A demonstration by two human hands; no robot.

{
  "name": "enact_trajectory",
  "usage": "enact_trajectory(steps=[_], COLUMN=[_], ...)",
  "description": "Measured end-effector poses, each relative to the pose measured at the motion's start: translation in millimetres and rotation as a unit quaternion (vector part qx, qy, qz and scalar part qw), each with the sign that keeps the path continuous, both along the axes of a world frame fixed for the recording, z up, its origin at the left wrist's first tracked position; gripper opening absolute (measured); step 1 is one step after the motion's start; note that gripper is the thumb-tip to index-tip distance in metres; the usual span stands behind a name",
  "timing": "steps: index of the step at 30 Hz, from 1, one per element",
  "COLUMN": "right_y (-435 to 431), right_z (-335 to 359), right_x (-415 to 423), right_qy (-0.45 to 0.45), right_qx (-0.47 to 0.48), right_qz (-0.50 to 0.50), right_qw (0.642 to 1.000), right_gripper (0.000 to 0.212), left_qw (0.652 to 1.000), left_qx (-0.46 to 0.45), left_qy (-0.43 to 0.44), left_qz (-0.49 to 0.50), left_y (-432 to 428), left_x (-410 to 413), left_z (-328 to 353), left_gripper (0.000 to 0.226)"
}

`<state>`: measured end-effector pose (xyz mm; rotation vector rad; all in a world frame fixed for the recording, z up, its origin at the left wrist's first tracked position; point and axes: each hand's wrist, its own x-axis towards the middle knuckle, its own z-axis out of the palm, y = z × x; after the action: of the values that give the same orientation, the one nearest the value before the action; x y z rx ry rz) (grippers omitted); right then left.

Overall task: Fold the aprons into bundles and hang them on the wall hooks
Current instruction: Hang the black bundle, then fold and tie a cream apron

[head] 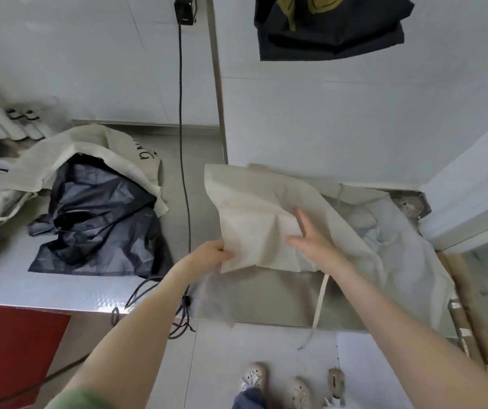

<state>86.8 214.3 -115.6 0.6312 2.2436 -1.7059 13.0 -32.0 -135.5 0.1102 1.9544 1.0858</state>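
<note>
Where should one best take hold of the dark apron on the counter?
Probably the dark apron by its straight near hem, from the front: there it lies flat and uncovered, while its far side is under a beige cloth.

Cream apron [254, 219] in left hand [211, 255]

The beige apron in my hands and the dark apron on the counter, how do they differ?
The beige apron is pale and matte; the dark apron is navy-black, slightly shiny. The left hand grips the beige apron's edge and the right hand rests flat on it; no hand touches the dark apron. The beige apron lies in broad folds, the dark apron crumpled. Both are on the steel counter, unhung.
</note>
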Motion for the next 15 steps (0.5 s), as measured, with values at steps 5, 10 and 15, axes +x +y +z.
enact_trajectory(steps=[5,10,15], right_y=[-1,-7,-7], right_z=[-41,-15,0], right_x=[10,18,40], right_qy=[-0.149,-0.181,-0.088], right_qx=[0.374,0.283,0.180], right_qz=[0.211,0.319,0.255], right_qw=[0.891,0.886,0.946], right_gripper=[0.081,0.057,0.020], left_qw=[0.973,0.910,0.888], left_qx=[-0.184,-0.346,-0.375], left_qy=[-0.045,-0.142,0.260], left_qz=[-0.129,-0.177,-0.056], left_y=[-4,-22,17], left_x=[-1,-8,-14], left_z=[-5,8,28], left_gripper=[0.032,0.035,0.053])
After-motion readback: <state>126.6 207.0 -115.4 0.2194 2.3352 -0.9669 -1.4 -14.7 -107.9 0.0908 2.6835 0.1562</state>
